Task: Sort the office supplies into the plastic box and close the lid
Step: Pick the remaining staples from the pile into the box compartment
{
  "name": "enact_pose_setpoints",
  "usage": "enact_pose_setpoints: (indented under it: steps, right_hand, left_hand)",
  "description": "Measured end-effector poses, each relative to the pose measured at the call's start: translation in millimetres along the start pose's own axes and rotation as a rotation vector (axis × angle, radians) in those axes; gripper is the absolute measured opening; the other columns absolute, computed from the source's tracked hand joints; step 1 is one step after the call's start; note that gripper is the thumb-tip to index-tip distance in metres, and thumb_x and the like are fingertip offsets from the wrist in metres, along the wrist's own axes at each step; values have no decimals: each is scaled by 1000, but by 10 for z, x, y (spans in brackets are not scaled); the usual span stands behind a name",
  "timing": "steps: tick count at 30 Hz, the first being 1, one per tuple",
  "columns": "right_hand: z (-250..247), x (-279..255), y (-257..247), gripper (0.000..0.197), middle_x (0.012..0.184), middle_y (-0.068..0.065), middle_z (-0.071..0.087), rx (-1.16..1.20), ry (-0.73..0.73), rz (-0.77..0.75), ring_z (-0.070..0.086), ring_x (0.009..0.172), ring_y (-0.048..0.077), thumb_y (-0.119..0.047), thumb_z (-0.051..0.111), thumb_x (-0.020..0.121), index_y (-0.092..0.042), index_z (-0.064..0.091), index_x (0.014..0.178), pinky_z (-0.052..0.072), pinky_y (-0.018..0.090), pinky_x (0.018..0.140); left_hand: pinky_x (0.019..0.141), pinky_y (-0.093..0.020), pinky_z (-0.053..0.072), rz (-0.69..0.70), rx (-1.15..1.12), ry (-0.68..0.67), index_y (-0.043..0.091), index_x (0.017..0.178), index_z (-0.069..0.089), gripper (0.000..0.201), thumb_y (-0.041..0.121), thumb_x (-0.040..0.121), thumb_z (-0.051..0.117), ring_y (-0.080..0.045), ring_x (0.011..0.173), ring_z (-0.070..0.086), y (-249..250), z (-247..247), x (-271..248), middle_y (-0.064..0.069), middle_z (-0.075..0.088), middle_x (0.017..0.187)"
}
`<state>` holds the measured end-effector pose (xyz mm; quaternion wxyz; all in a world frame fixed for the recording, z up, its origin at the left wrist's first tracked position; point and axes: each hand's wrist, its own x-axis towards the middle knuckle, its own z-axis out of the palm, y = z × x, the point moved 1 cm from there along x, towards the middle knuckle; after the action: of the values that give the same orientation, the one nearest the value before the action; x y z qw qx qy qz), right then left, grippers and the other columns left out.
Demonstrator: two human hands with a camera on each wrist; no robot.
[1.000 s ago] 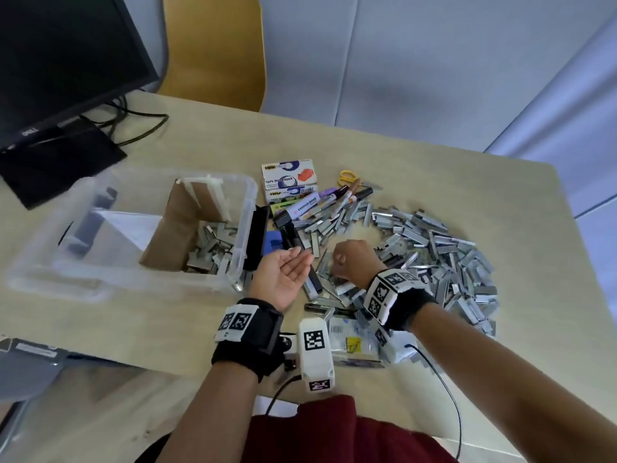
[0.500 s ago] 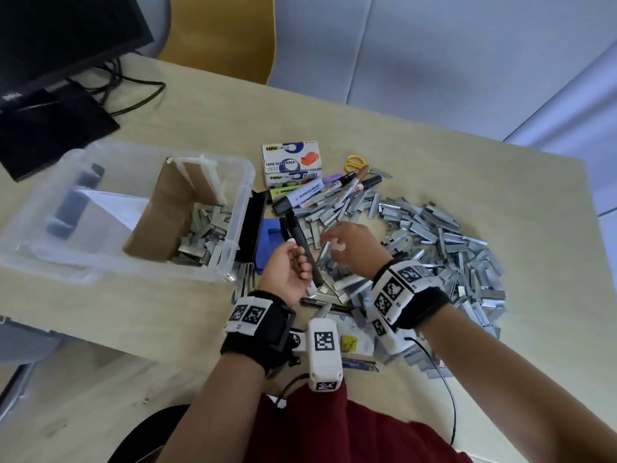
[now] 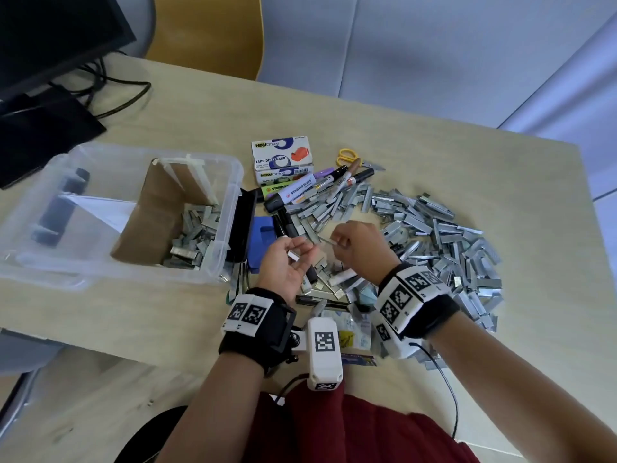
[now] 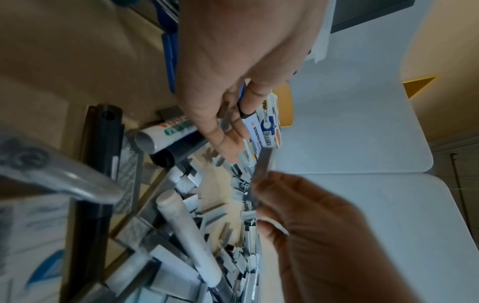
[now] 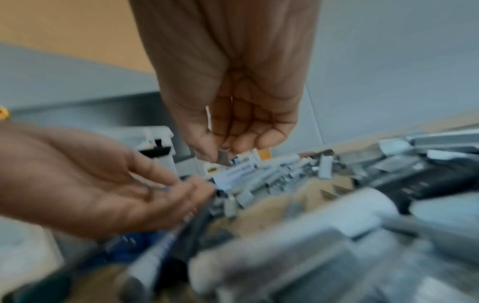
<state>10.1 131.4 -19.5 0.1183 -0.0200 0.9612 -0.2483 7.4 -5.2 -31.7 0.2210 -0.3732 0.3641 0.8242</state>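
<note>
1. The right hand (image 3: 355, 243) is curled and pinches a staple strip (image 3: 329, 241) between thumb and fingertips, above the heap of staples (image 3: 444, 228) on the bench (image 3: 434, 155).
2. The left hand (image 3: 283, 267) is cupped palm up just beside it, fingers loosely bent around a short staple strip (image 3: 293, 255) lying in the palm.
3. The plastic box (image 3: 230, 168) stands open to the left, with some staples already in its right compartment; its lid cannot be made out.
4. Risks, as a judgement: the thin strip could snap or slip in the handover and scatter; a shallow cupped palm could spill on the way to the box; strips could fall short of the rim, beside the black stapler (image 3: 242, 225).
5. The markers (image 3: 337, 177) and tape dispenser box (image 3: 282, 153) are not yet sorted.
</note>
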Motion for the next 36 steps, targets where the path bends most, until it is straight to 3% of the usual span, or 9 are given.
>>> enact_pose_setpoints:
  steps: [2, 4, 6, 10, 13, 15, 22, 30, 36]
  right_hand:
    - [-61, -76, -130, 9, 78, -1, 50, 75, 53, -81, 47, 72, 15, -7, 55, 84, -2, 63, 86, 32, 21, 67]
    - [-85, -137, -249, 8, 76, -5, 45, 138, 32, -153, 43, 66, 9, -10, 62, 82, -2, 63, 82, 33, 17, 61]
    - [-120, -142, -277, 12, 82, -1, 48, 192, 47, -154, 45, 68, 12, -13, 65, 81, -1, 66, 83, 38, 20, 63]
    - [-169, -60, -130, 10, 84, 7, 58, 198, 149, -92, 50, 72, 16, -8, 60, 83, 0, 66, 82, 40, 26, 70]
    - [-37, -29, -32, 18, 110, 8, 62, 11, -142, -40, 57, 98, 21, -14, 57, 87, -9, 66, 103, 45, 32, 93]
    - [70, -32, -50, 30, 116, 5, 57, -79, -294, -65, 55, 103, 21, -17, 60, 85, -14, 61, 115, 45, 32, 92]
    - [240, -16, -139, 38, 112, 9, 51, -226, -294, -82, 52, 102, 28, -19, 68, 76, -11, 58, 112, 43, 31, 75]
    - [237, 66, -43, 11, 90, 8, 65, 17, -171, 114, 58, 85, 23, -8, 69, 73, -7, 63, 82, 39, 25, 67]
    - [-85, -34, -31, 12, 76, 0, 55, 255, -13, 136, 50, 76, 14, -9, 71, 74, -6, 65, 84, 36, 14, 57]
  left_hand:
    - [78, -32, 53, -6, -16, -24, 2, 79, 53, 30, 16, 100, 37, -21, 77, 57, -12, 47, -8, -12, 53, 80]
    - [69, -28, 52, -62, -14, -69, 2, 80, 53, 36, 24, 102, 33, -20, 72, 59, -32, 94, -11, -11, 58, 80]
    - [58, -26, 50, -129, 26, -113, 4, 78, 53, 45, 32, 103, 27, -16, 56, 61, -61, 125, -7, -9, 63, 64]
    - [36, -12, 30, -155, 84, -42, 8, 69, 47, 43, 32, 101, 30, -10, 31, 40, -93, 88, 29, -2, 46, 43]
    - [32, -10, 21, -160, 87, -39, 12, 64, 42, 41, 31, 99, 30, -8, 27, 30, -81, 31, 57, 3, 39, 39]
    - [30, -10, 20, -154, 71, -43, 13, 64, 40, 40, 29, 99, 31, -8, 26, 29, -57, 7, 67, 4, 37, 38]
    - [30, -13, 21, -89, 84, -39, 12, 66, 42, 37, 25, 99, 34, -8, 28, 30, -28, -79, 47, 4, 38, 41]
    - [30, -12, 23, -85, 97, -27, 12, 66, 44, 34, 22, 97, 35, -7, 29, 32, -40, -138, 13, 4, 39, 43]
    - [43, -19, 46, -85, 51, -54, 5, 70, 49, 36, 19, 99, 34, -17, 51, 54, -66, -24, -10, -8, 57, 51]
